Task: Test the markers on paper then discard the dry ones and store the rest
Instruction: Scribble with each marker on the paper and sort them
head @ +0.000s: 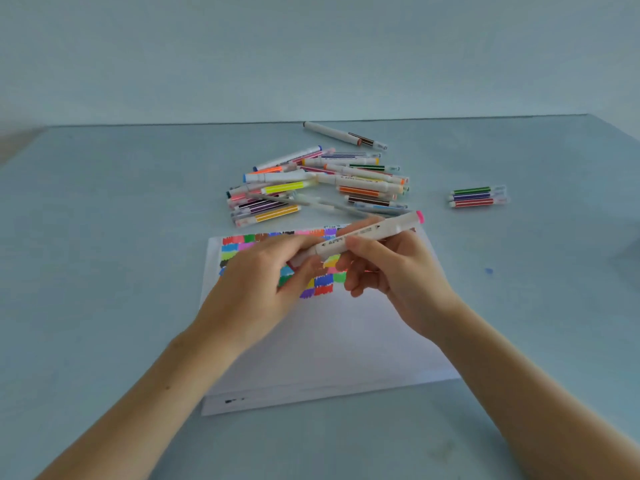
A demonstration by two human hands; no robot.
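Head view: both hands hold one white marker (pixel 360 237) over the paper (pixel 329 341). The left hand (pixel 263 282) pinches its near-left cap end; the right hand (pixel 388 268) grips the barrel, the pink tip pointing far right. A sharp pull on the cap could likely jerk the nib across the hand or the colour swatches (pixel 277 258). The pile of markers (pixel 318 183) lies beyond the paper, three markers (pixel 479 196) apart at right, on a pale blue table (pixel 104 237) against a plain wall.

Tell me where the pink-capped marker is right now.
In the head view the pink-capped marker is near centre, held by the left hand and right hand above the paper, just in front of the marker pile.
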